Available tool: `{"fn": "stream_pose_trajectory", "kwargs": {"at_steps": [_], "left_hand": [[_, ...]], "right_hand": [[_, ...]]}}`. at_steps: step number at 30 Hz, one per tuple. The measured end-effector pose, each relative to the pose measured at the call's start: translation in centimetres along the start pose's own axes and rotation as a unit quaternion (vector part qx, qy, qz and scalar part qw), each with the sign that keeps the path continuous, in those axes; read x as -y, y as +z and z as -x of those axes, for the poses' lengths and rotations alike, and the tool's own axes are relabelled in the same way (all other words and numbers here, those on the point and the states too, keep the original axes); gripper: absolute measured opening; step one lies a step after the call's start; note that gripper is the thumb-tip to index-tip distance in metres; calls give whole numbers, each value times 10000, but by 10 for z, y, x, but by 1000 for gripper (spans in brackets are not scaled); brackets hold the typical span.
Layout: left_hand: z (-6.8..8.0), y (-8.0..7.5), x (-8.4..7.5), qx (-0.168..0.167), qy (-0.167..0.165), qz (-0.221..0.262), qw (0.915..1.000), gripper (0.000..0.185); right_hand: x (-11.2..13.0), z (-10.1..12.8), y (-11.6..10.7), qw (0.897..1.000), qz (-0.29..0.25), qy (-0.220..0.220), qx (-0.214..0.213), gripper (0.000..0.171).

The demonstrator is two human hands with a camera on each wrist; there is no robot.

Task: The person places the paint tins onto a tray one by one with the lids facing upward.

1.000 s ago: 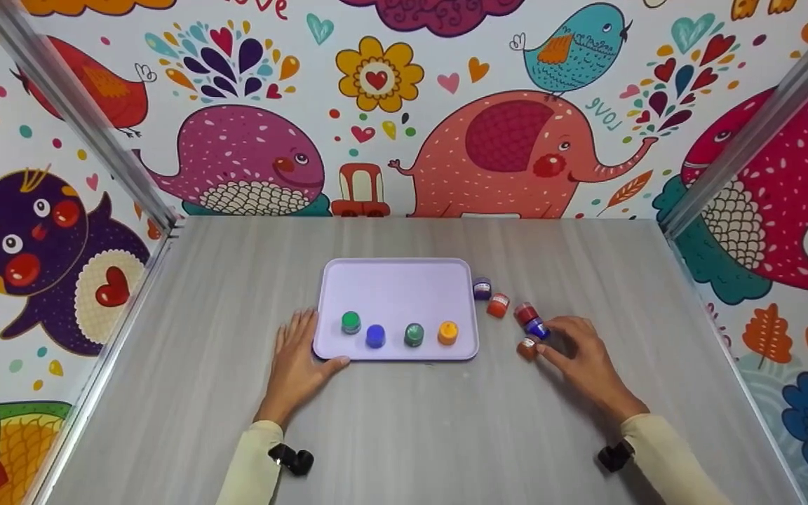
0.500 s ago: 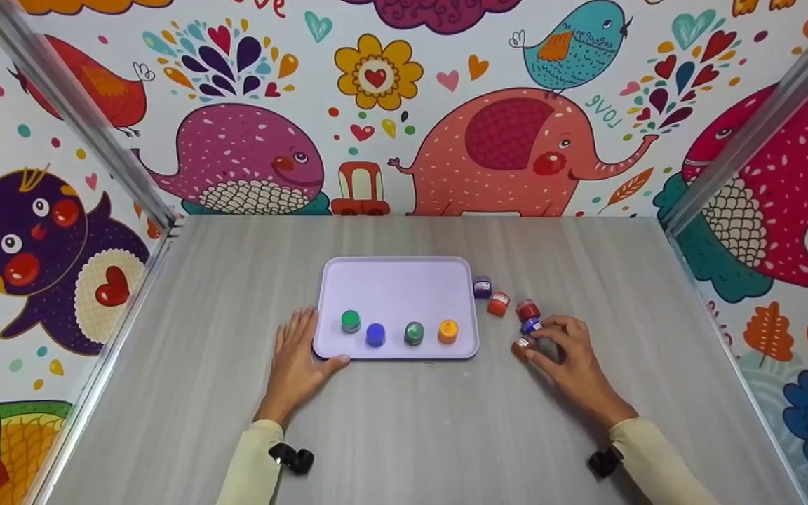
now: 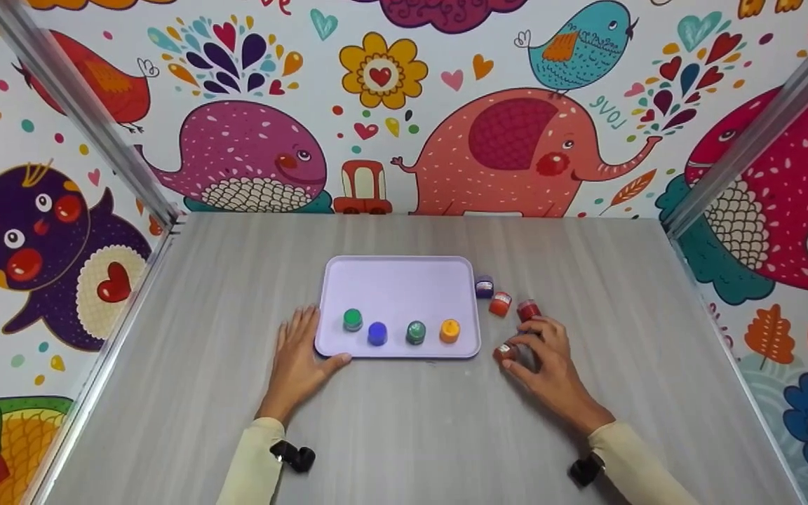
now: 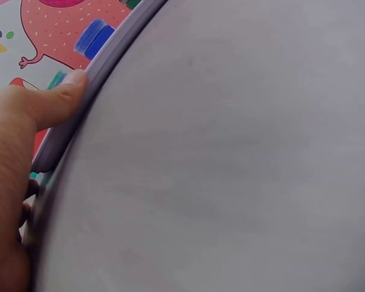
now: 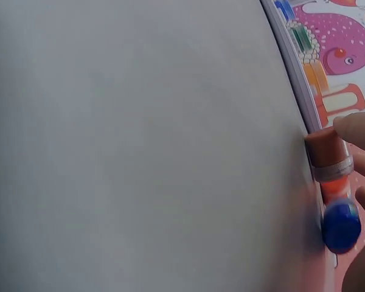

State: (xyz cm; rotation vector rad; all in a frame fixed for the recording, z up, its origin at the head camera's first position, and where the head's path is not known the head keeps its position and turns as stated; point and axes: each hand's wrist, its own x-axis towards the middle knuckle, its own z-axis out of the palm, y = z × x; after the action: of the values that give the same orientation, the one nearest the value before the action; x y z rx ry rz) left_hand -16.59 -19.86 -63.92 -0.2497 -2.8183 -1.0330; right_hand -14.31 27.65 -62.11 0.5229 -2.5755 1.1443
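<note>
A lilac tray (image 3: pixel 398 287) lies mid-table and carries a row of small paint jars: green (image 3: pixel 353 320), blue (image 3: pixel 376 334), teal (image 3: pixel 416 332) and yellow (image 3: pixel 449 330). My left hand (image 3: pixel 300 351) rests flat on the table, its thumb (image 4: pixel 55 100) pressed against the tray's rim (image 4: pixel 103 61). My right hand (image 3: pixel 524 354) is curled just right of the tray, pinching a brown jar (image 3: pixel 503 351) that lies on its side. The right wrist view shows that brown jar (image 5: pixel 328 155) with a blue jar (image 5: pixel 341 226) behind it under my palm; the head view hides the blue one.
Three loose jars sit right of the tray: purple (image 3: pixel 484 286), orange (image 3: pixel 500 304) and red (image 3: pixel 528 309). Cartoon-patterned walls with metal posts (image 3: pixel 741 133) enclose the grey table (image 3: pixel 404 435) on three sides.
My right hand has slid left toward the tray, taking the brown jar with it and covering the blue jar. The left hand and the tray have stayed put.
</note>
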Motion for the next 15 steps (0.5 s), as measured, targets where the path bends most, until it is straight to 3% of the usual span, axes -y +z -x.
{"fn": "stream_pose_trajectory", "kwargs": {"at_steps": [15], "left_hand": [[0,0,0,2,-18,80,10000,113]], "right_hand": [[2,-1,8,9997,-108,-70,195,43]]}}
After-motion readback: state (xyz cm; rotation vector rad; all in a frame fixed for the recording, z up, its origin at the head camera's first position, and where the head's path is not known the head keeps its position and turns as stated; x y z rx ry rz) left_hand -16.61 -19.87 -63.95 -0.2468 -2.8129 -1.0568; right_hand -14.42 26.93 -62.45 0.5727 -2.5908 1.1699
